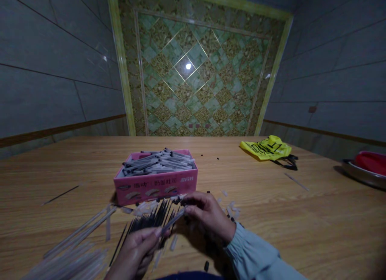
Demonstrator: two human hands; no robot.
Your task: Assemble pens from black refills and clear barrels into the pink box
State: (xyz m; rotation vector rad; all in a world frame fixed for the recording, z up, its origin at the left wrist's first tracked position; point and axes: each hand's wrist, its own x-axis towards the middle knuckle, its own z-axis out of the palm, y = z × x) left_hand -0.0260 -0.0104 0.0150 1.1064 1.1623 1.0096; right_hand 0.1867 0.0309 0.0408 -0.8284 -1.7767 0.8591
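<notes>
A slim translucent pen (173,221) slants up to the right between my two hands. My left hand (140,248) is closed around its lower end. At the upper end, the fingers of my right hand (208,213) pinch it; whether a small cap is between them is hidden. Beneath and behind the hands lies a spread of thin dark pen refills (153,217), beside small clear caps (144,207) and black plugs. Just beyond stands a pink cardboard box (157,189) heaped with pens (159,161).
Clear pen barrels (72,262) lie in a pile at the near left. One dark refill (62,194) rests farther left. A yellow bag (267,148) sits at the back right, with a single pen (297,181) nearer. A metal basin (364,173) stands at the right edge.
</notes>
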